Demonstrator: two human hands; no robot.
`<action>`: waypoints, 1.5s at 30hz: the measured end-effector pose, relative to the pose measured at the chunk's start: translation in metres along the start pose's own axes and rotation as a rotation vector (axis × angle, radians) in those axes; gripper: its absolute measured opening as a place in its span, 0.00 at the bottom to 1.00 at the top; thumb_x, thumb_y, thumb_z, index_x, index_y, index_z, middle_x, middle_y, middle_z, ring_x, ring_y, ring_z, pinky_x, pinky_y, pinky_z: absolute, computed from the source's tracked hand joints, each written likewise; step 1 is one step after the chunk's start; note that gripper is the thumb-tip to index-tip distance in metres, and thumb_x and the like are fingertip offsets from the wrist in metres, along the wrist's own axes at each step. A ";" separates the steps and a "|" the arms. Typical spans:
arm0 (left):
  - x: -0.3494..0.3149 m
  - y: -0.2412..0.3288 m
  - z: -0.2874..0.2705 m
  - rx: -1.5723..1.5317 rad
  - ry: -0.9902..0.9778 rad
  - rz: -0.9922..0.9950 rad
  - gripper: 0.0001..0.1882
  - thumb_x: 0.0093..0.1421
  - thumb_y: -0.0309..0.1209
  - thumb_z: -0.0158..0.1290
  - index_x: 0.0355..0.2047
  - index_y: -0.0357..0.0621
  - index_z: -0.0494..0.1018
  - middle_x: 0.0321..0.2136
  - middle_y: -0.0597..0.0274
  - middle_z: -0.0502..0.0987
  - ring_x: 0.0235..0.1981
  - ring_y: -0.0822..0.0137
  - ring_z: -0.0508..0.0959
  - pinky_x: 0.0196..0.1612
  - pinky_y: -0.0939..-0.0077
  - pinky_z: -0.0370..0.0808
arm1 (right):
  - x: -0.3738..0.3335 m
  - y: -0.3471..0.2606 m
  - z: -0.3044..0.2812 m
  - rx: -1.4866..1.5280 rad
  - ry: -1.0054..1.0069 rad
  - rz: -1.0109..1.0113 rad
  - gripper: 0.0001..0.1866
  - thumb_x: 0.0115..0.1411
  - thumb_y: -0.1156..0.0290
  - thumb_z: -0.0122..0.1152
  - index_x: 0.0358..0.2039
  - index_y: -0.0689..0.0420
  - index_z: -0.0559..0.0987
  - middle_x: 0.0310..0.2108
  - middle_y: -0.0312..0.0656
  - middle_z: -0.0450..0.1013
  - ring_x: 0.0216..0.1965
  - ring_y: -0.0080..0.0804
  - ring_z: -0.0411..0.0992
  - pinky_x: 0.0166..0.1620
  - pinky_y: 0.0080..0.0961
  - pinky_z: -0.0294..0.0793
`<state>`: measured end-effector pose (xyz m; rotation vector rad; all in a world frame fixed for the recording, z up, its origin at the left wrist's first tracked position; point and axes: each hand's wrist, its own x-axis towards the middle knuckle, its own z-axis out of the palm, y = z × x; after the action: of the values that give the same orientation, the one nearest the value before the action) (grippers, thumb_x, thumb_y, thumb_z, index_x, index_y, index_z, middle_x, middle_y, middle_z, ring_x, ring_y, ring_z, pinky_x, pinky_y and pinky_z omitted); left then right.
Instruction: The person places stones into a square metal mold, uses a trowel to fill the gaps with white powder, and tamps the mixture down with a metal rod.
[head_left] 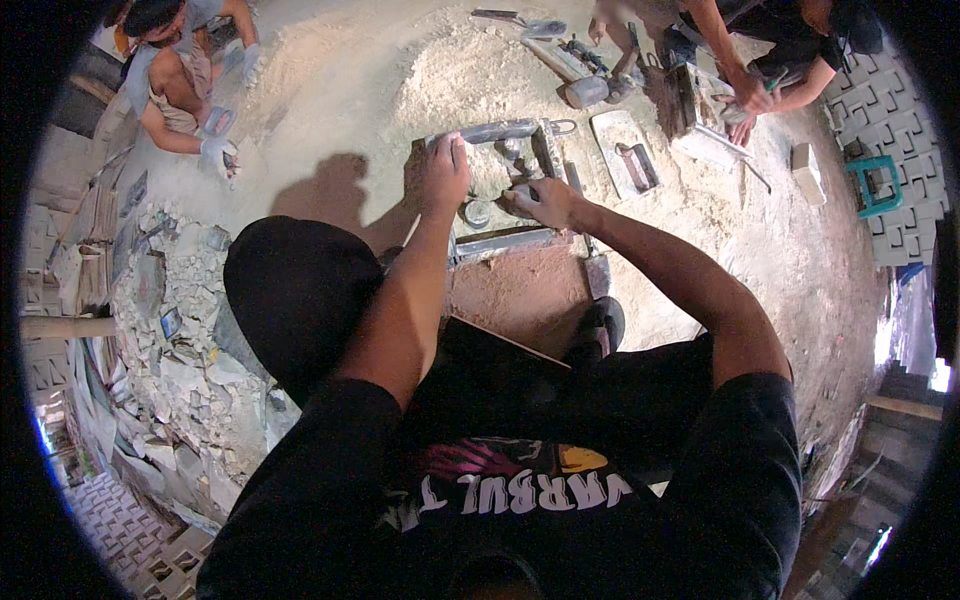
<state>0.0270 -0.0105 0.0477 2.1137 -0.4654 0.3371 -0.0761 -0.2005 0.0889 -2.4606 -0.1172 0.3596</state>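
Observation:
A rectangular frame point(505, 241) of dark metal bars lies on the dusty floor in front of me, with pale powder inside it. My left hand point(446, 172) is closed over the frame's far left corner, its fingers bent across the bar. Inside the frame, at its right half, my right hand point(545, 203) is curled low over the powder; what its fingers hold, if anything, is hidden. A small round metal piece point(477, 213) sits left of my right hand. Beyond that hand is a dark knob-like piece point(512, 148).
A float point(636, 168) on a pale board lies right of the frame. A mallet point(586, 92) and trowels lie beyond. Two co-workers are at the far left and far right, the right one over a box-shaped mould point(694, 110). Rubble point(185, 300) covers the left; a teal stool point(876, 188) stands right.

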 end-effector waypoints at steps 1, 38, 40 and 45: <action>-0.003 -0.001 0.000 0.027 -0.006 -0.012 0.19 0.66 0.40 0.40 0.42 0.38 0.73 0.39 0.41 0.76 0.42 0.42 0.75 0.46 0.54 0.71 | -0.001 0.001 -0.004 0.015 -0.049 0.012 0.33 0.59 0.39 0.48 0.44 0.58 0.77 0.35 0.56 0.77 0.39 0.50 0.76 0.47 0.39 0.72; 0.013 0.005 0.072 0.104 -0.324 0.171 0.35 0.59 0.31 0.45 0.63 0.27 0.46 0.63 0.33 0.49 0.65 0.40 0.50 0.66 0.56 0.51 | 0.011 0.064 -0.038 -0.236 0.191 0.226 0.36 0.60 0.40 0.45 0.34 0.69 0.75 0.30 0.64 0.74 0.36 0.59 0.75 0.43 0.47 0.72; 0.020 -0.002 0.079 0.178 -0.290 0.305 0.35 0.61 0.34 0.44 0.63 0.28 0.45 0.64 0.33 0.46 0.66 0.38 0.47 0.67 0.54 0.49 | 0.011 0.063 -0.046 -0.249 0.204 0.252 0.36 0.60 0.39 0.46 0.33 0.69 0.75 0.29 0.64 0.74 0.36 0.59 0.75 0.42 0.47 0.72; 0.033 0.009 0.108 0.281 -0.388 0.281 0.35 0.63 0.40 0.41 0.63 0.27 0.47 0.66 0.35 0.42 0.67 0.44 0.46 0.68 0.55 0.42 | 0.002 0.048 -0.042 -0.313 0.300 0.396 0.29 0.59 0.46 0.53 0.36 0.67 0.70 0.28 0.65 0.74 0.35 0.61 0.75 0.39 0.48 0.75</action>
<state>0.0593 -0.1115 0.0090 2.3996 -0.9977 0.1536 -0.0620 -0.2624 0.0912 -2.8122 0.4802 0.1393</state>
